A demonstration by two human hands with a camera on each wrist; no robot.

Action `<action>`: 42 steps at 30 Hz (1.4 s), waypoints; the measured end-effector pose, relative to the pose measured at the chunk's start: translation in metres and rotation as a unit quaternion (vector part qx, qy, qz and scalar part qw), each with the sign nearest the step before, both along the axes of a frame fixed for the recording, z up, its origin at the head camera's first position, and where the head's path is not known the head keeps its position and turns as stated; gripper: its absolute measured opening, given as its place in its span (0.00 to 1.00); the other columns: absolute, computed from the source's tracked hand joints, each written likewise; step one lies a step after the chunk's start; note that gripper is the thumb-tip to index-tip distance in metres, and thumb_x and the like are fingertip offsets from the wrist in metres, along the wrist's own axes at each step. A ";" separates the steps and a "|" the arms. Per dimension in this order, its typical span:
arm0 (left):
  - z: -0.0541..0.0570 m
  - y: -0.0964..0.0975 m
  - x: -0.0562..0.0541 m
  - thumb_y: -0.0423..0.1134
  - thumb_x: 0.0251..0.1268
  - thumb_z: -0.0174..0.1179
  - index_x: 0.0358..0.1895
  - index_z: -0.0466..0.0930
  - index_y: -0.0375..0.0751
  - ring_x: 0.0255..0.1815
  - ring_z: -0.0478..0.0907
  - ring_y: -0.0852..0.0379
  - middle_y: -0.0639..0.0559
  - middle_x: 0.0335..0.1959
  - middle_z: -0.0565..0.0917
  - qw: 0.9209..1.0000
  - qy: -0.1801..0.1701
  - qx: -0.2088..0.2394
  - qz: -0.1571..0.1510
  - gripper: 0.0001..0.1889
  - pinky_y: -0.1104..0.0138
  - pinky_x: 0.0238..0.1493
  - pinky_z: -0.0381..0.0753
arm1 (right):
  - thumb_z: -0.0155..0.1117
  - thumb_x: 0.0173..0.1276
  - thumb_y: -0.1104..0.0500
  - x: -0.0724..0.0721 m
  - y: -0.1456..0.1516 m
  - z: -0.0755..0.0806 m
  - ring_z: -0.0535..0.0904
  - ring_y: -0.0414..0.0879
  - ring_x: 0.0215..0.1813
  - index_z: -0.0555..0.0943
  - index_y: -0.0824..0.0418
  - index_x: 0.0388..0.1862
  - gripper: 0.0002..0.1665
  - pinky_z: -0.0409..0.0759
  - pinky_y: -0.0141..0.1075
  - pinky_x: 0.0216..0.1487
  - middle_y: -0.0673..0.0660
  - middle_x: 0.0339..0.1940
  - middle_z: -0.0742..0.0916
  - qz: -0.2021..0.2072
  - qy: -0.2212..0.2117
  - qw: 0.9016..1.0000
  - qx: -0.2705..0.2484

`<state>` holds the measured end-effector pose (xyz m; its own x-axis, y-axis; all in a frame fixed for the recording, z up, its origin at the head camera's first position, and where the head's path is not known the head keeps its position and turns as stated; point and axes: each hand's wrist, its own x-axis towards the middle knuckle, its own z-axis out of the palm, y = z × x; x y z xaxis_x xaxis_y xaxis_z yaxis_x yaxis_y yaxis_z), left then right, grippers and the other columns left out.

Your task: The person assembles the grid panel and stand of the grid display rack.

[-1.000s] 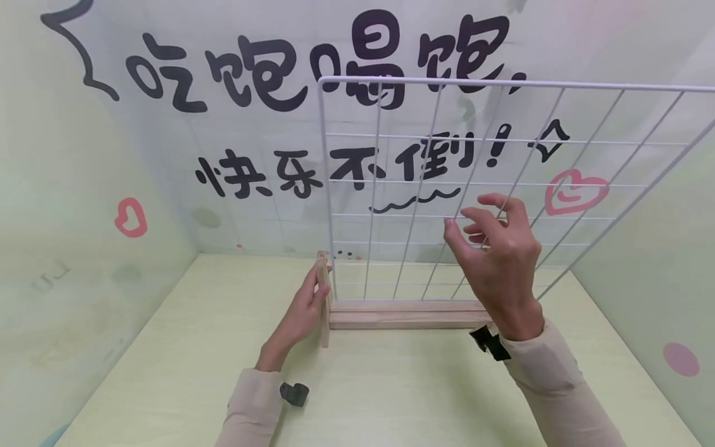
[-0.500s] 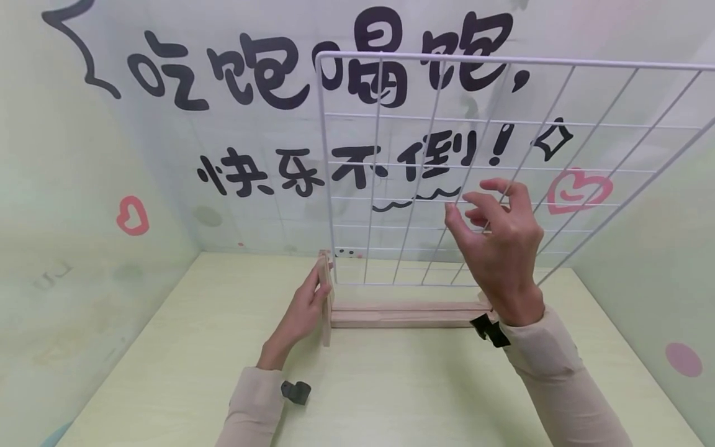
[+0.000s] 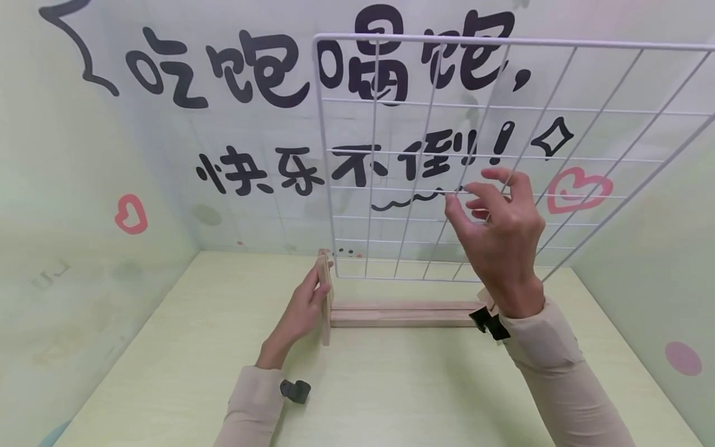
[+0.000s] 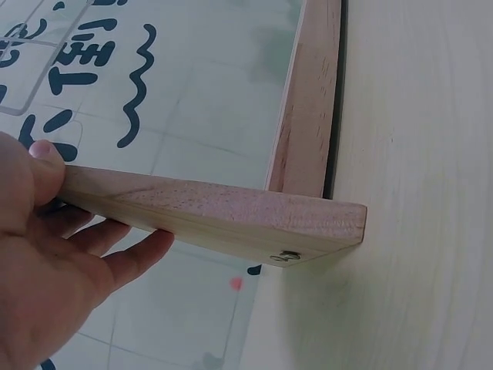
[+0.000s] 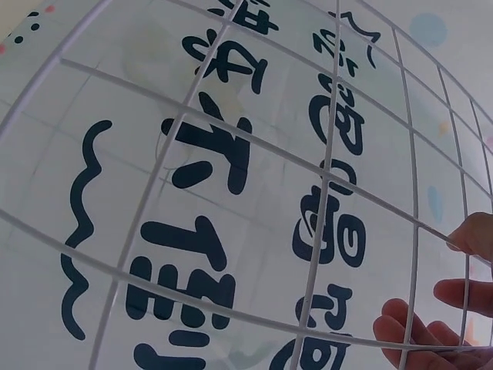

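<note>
My right hand (image 3: 505, 242) pinches a white wire grid panel (image 3: 503, 42) by its thin bars, thumb and fingers curled in the right wrist view. The panel is tilted and reaches past the right edge of the head view. Its lower edge hangs above a wooden rail (image 3: 402, 318) on the table. At the rail's left end stands a flat wooden end board (image 3: 326, 304), gripped by my left hand (image 3: 298, 310) with the thumb on one side and fingers on the other. A small metal screw head (image 4: 286, 256) shows on that board. My right wrist partly hides the rail's right end.
A pale tabletop (image 3: 391, 385) runs back to a printed wall covering (image 3: 251, 217) with black lettering and hearts. Side walls (image 3: 72, 186) enclose the table. Black cameras (image 3: 295, 392) sit at both wrists.
The wire grid panel has risen, opening a gap between its lower edge and the wooden rail. My right hand has moved up with it. My left hand stays on the end board.
</note>
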<state>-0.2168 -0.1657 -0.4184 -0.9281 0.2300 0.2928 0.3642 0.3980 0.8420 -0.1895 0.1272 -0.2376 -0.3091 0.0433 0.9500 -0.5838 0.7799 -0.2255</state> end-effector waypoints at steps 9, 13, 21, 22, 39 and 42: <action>0.002 0.001 0.001 0.37 0.81 0.42 0.81 0.42 0.43 0.78 0.51 0.36 0.38 0.79 0.55 1.000 -0.006 -0.003 0.001 0.32 0.41 0.68 0.62 | 0.72 0.62 0.58 -0.001 -0.003 0.006 0.88 0.61 0.35 0.86 0.72 0.35 0.15 0.87 0.54 0.34 0.67 0.53 0.84 0.003 0.004 1.000 -0.001; 0.002 0.000 0.002 0.36 0.81 0.42 0.81 0.40 0.43 0.78 0.52 0.37 0.38 0.77 0.59 1.000 -0.015 -0.002 -0.004 0.32 0.42 0.69 0.62 | 0.71 0.62 0.58 -0.002 -0.004 0.008 0.88 0.61 0.33 0.86 0.73 0.34 0.15 0.87 0.52 0.33 0.68 0.52 0.84 0.000 0.014 1.000 -0.003; 0.003 -0.003 0.003 0.37 0.81 0.43 0.80 0.44 0.40 0.79 0.50 0.37 0.36 0.79 0.54 1.000 -0.016 -0.001 -0.018 0.31 0.44 0.71 0.61 | 0.71 0.63 0.57 -0.001 -0.005 0.017 0.88 0.61 0.33 0.86 0.72 0.36 0.16 0.87 0.52 0.35 0.68 0.51 0.84 -0.010 0.022 1.000 -0.007; 0.003 -0.004 0.002 0.36 0.80 0.43 0.80 0.46 0.41 0.79 0.51 0.38 0.37 0.78 0.57 1.000 -0.016 0.002 -0.021 0.30 0.44 0.71 0.62 | 0.71 0.63 0.57 -0.001 -0.005 0.018 0.88 0.61 0.33 0.86 0.72 0.36 0.16 0.87 0.52 0.35 0.67 0.51 0.84 -0.011 0.023 1.000 -0.008; 0.010 -0.011 0.004 0.31 0.75 0.53 0.70 0.63 0.39 0.73 0.65 0.40 0.39 0.68 0.72 0.998 -0.036 0.039 -0.038 0.24 0.45 0.65 0.74 | 0.72 0.63 0.56 -0.006 -0.010 0.029 0.87 0.60 0.37 0.87 0.71 0.37 0.16 0.87 0.53 0.38 0.67 0.53 0.84 0.004 0.020 1.000 -0.015; 0.010 -0.013 0.003 0.31 0.74 0.54 0.70 0.63 0.40 0.72 0.66 0.39 0.40 0.68 0.73 0.998 -0.036 0.039 -0.043 0.24 0.46 0.64 0.75 | 0.71 0.63 0.56 -0.007 -0.012 0.030 0.88 0.60 0.39 0.87 0.71 0.38 0.17 0.87 0.53 0.39 0.67 0.53 0.84 0.004 0.016 1.000 -0.014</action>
<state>-0.2134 -0.1785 -0.4089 -0.9252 0.2885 0.2466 0.3319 0.3001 0.8943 -0.1963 0.1153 -0.2077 -0.2783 0.0683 0.9581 -0.5967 0.7694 -0.2282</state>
